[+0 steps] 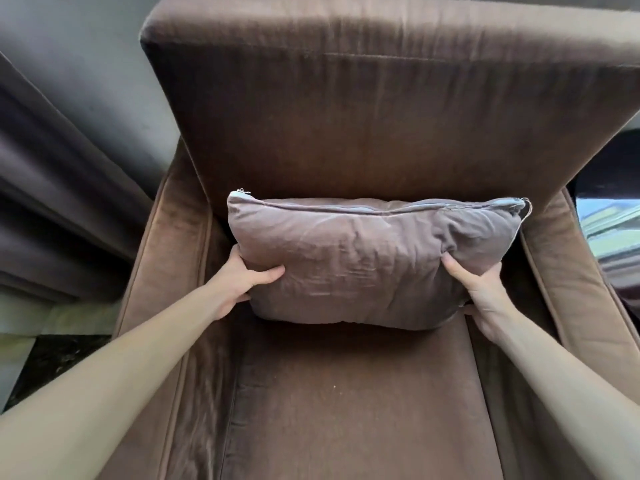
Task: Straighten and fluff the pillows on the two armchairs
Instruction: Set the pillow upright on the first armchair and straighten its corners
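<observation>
A: Location of pillow [374, 265]?
B: Logged at the far end of the seat of the brown armchair [381, 116], upright on a long edge, close against the backrest. Zipper seam [381, 211] uppermost, loose threads at both top corners. Could not tell whether resting on the seat or raised just off it.
A: State of left hand [242, 282]?
B: Clamped on the lower left corner; thumb pressed into the front face, fingers wrapped behind, out of sight.
A: And right hand [481, 289]?
B: Gripped the right edge likewise; thumb dug into the front fabric with creases around it, fingers curled behind.
A: Surroundings?
B: Noted dark pleated curtain [52, 202] left of the chair; glossy dark surface [606, 220] beyond the right armrest.
</observation>
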Available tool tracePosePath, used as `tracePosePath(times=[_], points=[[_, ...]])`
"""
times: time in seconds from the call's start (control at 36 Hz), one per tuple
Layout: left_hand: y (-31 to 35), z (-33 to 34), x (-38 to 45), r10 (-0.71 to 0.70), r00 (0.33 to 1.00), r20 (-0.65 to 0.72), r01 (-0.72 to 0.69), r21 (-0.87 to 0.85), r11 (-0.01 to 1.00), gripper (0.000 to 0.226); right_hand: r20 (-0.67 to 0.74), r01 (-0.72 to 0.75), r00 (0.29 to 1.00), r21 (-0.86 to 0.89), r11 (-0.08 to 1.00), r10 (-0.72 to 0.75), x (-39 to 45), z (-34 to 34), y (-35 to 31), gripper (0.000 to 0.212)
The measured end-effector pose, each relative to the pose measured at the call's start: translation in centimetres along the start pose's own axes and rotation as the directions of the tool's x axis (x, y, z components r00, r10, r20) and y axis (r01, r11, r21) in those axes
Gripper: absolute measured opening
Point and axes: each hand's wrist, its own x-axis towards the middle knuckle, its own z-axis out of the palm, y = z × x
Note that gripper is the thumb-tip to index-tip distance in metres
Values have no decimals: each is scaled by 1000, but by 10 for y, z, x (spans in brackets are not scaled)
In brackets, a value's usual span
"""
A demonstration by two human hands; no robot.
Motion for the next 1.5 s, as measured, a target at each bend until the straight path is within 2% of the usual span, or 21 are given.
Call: tracePosePath(times=[0.08, 0.17, 0.22, 0.28, 0.33, 0.42, 0.47, 0.56, 0.67, 0.75, 0.83, 0.89, 0.97, 1.06, 1.22, 1.36, 1.44, 1.5], points=[[6, -11, -1, 13, 1000, -16, -11, 67, 998, 94, -5, 10, 1000, -37, 999, -10, 3, -9, -9, 115], [26, -20, -6, 139, 989, -39, -138, 35, 990, 89, -8, 30, 1000, -11, 999, -31, 4, -17, -28, 89], [45, -27, -9, 245, 969, -39, -243, 49, 969, 74, -31, 35, 999, -73, 997, -38, 6, -21, -42, 72], [64, -32, -11, 324, 946, -29, -316, 155, 936, 52, -51, 29, 998, -175, 984, -38, 10, -24, -54, 63], [78, -32, -10, 357, 934, -2, -341, 291, 894, 34, -43, 45, 998, -226, 973, -56, 14, -26, -63, 42], [84, -32, -4, 364, 931, 9, -339, 386, 858, 15, -47, 49, 997, -245, 968, -63, 19, -25, -70, 13], [83, -33, -1, 355, 934, -39, -313, 388, 867, 3, -84, 31, 995, -250, 968, -54, 22, -24, -72, 21], [84, -33, -5, 355, 929, -101, -295, 375, 879, 20, -182, 13, 980, -340, 940, -79, 28, -31, -73, 26], [84, -31, -15, 354, 900, -256, -281, 282, 917, 29, -268, 25, 944, -528, 849, -195, 35, -45, -78, 50], [84, -26, -16, 337, 887, -316, -280, 214, 936, 39, -277, 28, 929, -607, 794, -244, 26, -42, -95, 43], [83, -18, -11, 326, 886, -330, -250, 252, 935, 41, -253, 37, 930, -659, 751, -268, 28, -41, -99, 31], [78, -13, -6, 303, 891, -338, -213, 279, 936, 31, -241, 24, 940, -663, 749, -243, 34, -46, -91, 26], [70, -6, 0, 271, 890, -367, -192, 238, 952, 10, -225, -1, 958, -621, 784, -177, 59, -67, -66, 34], [75, 1, 6, 273, 874, -402, -214, 186, 959, 8, -173, 26, 970, -628, 778, -172, 66, -70, -59, 23], [89, -2, 11, 295, 829, -476, -240, 174, 955, 16, -228, 49, 926, -719, 694, -302, 37, -51, -98, 17], [87, -2, 18, 316, 818, -480, -236, 221, 946, 11, -239, 32, 924, -729, 684, -298, 46, -49, -101, 22], [85, -5, 19, 337, 852, -400, -244, 266, 932, 10, -202, 20, 943, -762, 647, -266, 43, -42, -108, 22], [81, -11, 19, 341, 875, -342, -277, 222, 935, 14, -177, 7, 952, -801, 599, -248, 39, -37, -113, 25]])
